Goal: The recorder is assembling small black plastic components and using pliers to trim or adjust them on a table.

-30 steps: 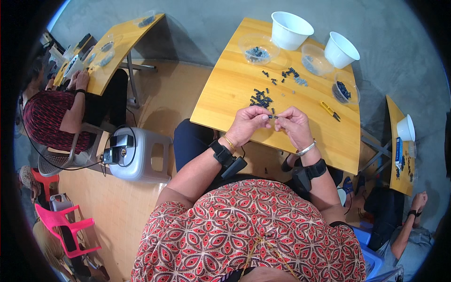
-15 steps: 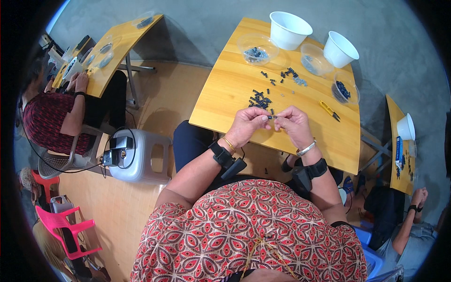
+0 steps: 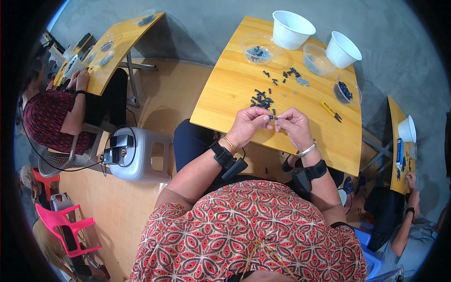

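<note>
Over the near edge of the yellow wooden table, my left hand [image 3: 250, 126] pinches a small black cylindrical part [image 3: 271, 117] between thumb and forefinger. Close against it, fingertips touching or nearly so, my right hand [image 3: 295, 129] is closed in a pinch on a tiny dark piece; its shape is mostly hidden by the fingers. Just beyond my left hand lies a loose pile of small black parts [image 3: 261, 100]. Farther off are a few scattered black parts [image 3: 293, 72] and a small heap of grey pieces [image 3: 302, 82]. Yellow-handled thread snips [image 3: 331, 111] rest right of my right hand.
Clear plastic bowls of small parts [image 3: 258, 55], [image 3: 347, 91] and two white tubs [image 3: 293, 32] line the table's [image 3: 221, 89] far and right sides. A grey plastic stool [image 3: 141, 155] stands left. Other people sit at tables on both sides.
My hands stay pinched together in nearly the same place. The view has shifted slightly. At the far right, another person's hands have moved up to their table's edge.
</note>
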`<state>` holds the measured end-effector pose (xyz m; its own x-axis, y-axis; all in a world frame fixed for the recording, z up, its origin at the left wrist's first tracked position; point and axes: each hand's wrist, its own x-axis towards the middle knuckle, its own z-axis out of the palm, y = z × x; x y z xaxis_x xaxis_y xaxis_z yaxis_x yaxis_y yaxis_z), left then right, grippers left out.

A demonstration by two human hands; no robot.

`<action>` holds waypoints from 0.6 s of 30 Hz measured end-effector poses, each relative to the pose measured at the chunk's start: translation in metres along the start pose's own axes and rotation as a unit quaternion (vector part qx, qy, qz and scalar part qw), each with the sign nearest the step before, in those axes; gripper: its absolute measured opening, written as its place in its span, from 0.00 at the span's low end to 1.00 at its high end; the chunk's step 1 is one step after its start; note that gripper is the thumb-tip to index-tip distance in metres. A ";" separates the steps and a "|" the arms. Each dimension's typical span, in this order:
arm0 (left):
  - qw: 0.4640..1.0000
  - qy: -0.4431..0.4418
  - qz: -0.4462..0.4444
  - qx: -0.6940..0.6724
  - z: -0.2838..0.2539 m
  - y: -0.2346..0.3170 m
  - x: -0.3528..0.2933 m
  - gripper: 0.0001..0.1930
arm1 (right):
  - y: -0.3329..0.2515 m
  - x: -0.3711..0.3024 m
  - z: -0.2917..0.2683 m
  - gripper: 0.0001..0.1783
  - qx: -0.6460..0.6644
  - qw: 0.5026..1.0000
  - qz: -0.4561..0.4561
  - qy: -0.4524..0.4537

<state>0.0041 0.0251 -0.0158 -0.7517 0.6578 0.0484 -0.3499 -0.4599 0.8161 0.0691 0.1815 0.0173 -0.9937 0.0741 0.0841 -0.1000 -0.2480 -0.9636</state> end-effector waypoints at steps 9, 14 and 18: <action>1.000 -0.003 0.000 0.010 0.000 0.002 -0.003 0.05 | 0.001 -0.002 0.008 0.04 0.003 1.000 -0.003 0.009; 0.999 -0.002 0.004 0.032 0.000 0.003 -0.004 0.05 | 0.005 -0.005 0.009 0.03 -0.021 0.999 -0.011 0.026; 0.999 -0.034 0.001 0.012 0.000 0.006 -0.005 0.05 | 0.010 -0.005 0.007 0.03 -0.103 0.992 -0.070 0.010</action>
<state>0.0056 0.0188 -0.0116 -0.7126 0.6959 0.0892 -0.3342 -0.4485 0.8290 0.0726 0.1721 0.0094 -0.9696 0.1130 0.2169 -0.2216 -0.0315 -0.9746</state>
